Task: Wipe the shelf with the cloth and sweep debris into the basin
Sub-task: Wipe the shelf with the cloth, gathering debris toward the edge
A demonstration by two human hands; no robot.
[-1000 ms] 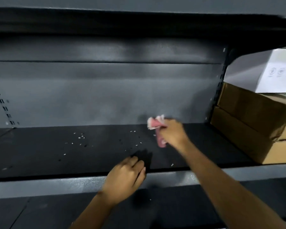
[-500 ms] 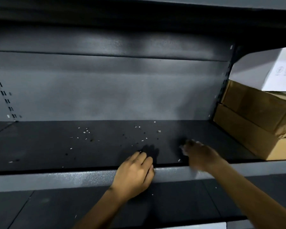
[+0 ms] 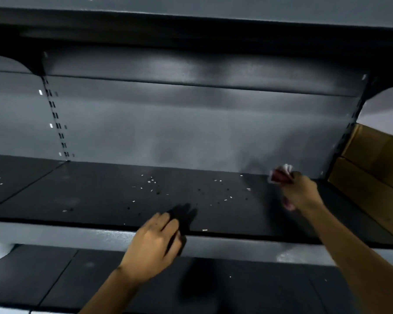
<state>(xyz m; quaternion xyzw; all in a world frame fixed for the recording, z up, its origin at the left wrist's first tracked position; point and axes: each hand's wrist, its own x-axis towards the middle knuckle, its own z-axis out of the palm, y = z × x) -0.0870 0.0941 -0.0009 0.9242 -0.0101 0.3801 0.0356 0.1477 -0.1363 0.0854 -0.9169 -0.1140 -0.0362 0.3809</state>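
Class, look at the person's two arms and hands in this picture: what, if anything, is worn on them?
Nothing shows. The left hand and right hand are bare, without gloves, rings or a watch in view. Both forearms are bare to the frame's edge, so no sleeve shows.

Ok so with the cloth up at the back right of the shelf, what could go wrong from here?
1. The crumbs lie spread wide across the shelf; one sweep of the cloth in the right hand may scatter them leftward.
2. No basin shows under the front edge where the left hand waits, so crumbs could drop onto the lower shelf.
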